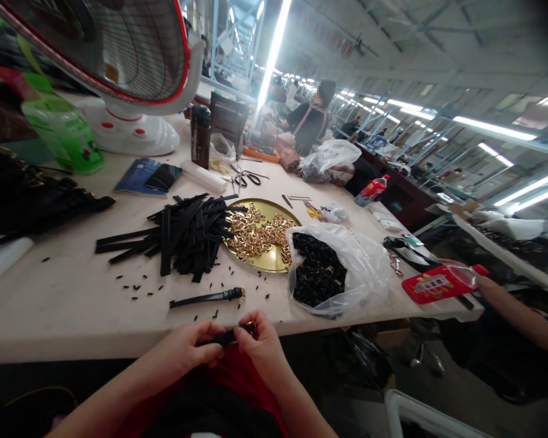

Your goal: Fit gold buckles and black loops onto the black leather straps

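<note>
Just past the table's front edge, my left hand (201, 345) and my right hand (261, 340) pinch a short black strap (228, 336) between them. A bit of gold metal shows at its right end, by my right fingers. On the table in front of my hands lies a black strap with a gold clasp (207, 297). Beyond it are a heap of black strips (182, 234), a round gold tray (274, 210) full of small gold hooks (251, 234), and a clear plastic bag (369, 261) with small black pieces (317, 271).
A white fan with a red rim (141, 55) stands at the back left, near a blue booklet (137, 176), a phone (163, 177) and scissors (246, 177). At the right, another person's hand (486, 285) holds a red bottle (438, 283). Small black bits lie scattered about.
</note>
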Demonstrator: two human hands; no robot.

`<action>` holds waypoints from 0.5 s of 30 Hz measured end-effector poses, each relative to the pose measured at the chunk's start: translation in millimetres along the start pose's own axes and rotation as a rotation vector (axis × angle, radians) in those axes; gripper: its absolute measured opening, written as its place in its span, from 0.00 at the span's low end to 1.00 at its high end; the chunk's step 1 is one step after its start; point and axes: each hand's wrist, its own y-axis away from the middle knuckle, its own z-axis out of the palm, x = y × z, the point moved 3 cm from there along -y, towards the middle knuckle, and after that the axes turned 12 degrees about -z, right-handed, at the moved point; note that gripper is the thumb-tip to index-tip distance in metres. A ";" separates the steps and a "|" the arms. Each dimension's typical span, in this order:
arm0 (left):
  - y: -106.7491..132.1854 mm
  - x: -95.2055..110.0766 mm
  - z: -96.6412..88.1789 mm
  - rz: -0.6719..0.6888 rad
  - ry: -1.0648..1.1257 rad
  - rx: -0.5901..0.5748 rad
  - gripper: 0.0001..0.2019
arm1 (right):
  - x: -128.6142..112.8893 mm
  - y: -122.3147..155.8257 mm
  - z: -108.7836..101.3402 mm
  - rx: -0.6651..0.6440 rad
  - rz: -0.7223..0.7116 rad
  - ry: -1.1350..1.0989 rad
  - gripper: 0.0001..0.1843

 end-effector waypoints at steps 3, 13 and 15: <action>-2.6 -4.3 -1.4 -0.020 0.034 0.036 0.07 | 2.3 2.0 2.5 -0.013 -0.068 0.152 0.05; -9.9 -8.5 6.1 -0.054 -0.147 0.074 0.09 | -13.8 4.7 -4.1 -0.297 -0.270 0.579 0.06; -10.2 -7.4 8.5 -0.051 -0.201 0.073 0.10 | -13.4 3.9 -6.8 -0.350 -0.243 0.559 0.06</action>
